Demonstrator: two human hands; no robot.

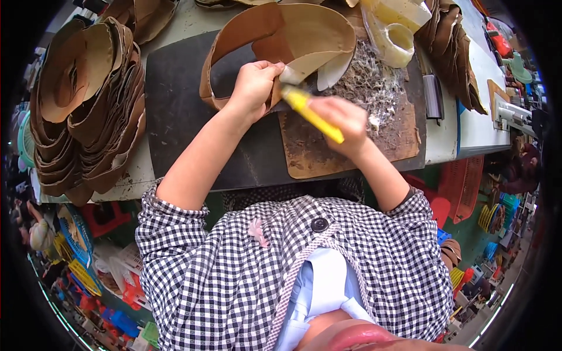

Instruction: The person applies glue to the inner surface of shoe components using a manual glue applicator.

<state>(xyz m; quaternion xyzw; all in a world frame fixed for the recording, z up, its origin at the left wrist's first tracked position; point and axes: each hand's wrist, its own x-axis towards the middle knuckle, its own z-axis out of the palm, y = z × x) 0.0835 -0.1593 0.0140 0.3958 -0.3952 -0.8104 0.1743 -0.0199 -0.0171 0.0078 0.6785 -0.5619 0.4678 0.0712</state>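
Observation:
A brown leather loop with a tan inside (316,29) stands on edge on the black mat (175,76). My left hand (254,88) pinches its near edge beside a pale folded strip (301,67). Held in my right hand (339,120) is a stick-like tool with a yellow handle (319,120). Its pale tip is against or just over the loop's edge near my left fingertips. Motion smears the tip and my right fingers, so the tool's exact kind does not show. Below the tool lies a worn brown board (351,152), crusted with whitish fibrous residue.
Stacked leather loops (105,123) stand at the table's left. A yellowish translucent container with a round mouth (398,47) sits beyond the board. More brown pieces (451,52) hang to its right, near a small dark block (433,96). A red crate (462,181) is beneath the right edge.

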